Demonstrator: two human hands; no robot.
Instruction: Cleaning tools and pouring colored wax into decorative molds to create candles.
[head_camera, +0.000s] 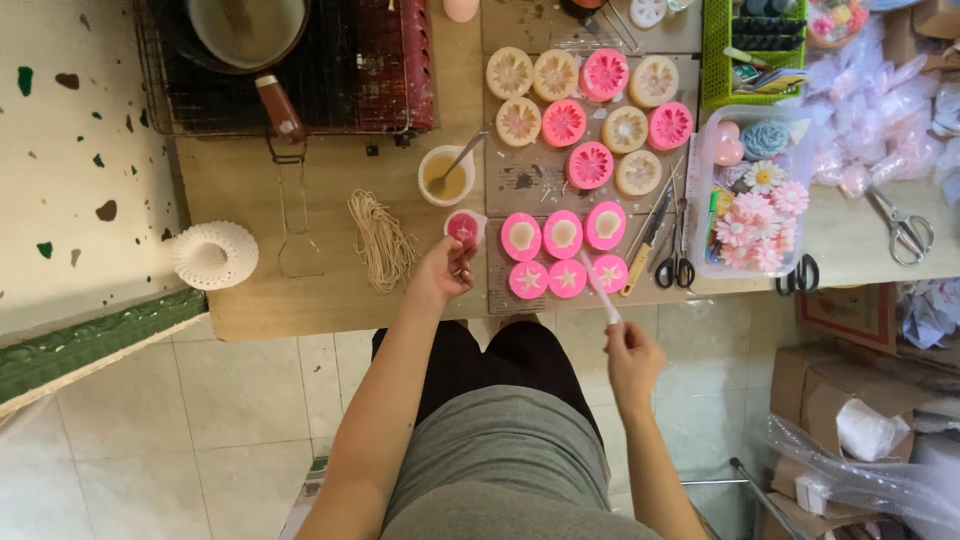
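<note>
A wooden worktable (330, 290) stands over a pale tiled floor (200, 420), with a speckled white surface off to the left. On the far left of the table sits a saucepan (247, 30) on a dark wire rack (340, 70). Nearer lie a bundle of pale string (380, 240), a white ribbed holder (213, 254) and a small cup (446, 175) with a spoon in it. Right of centre, pink and cream round silicone moulds (590, 110) lie in rows, with a clear tub of pink flowers (760, 200) and scissors (680, 262) further right.

The left hand (445, 268) reaches forward over the near edge of the table, fingers curled and pinching a small pink round mould (464, 228) at its rim, just left of the near rows of moulds. The right hand (630, 358) is drawn back below the table edge, closed around a thin white stick (600, 290) that angles up towards the star moulds (567, 278).
</note>
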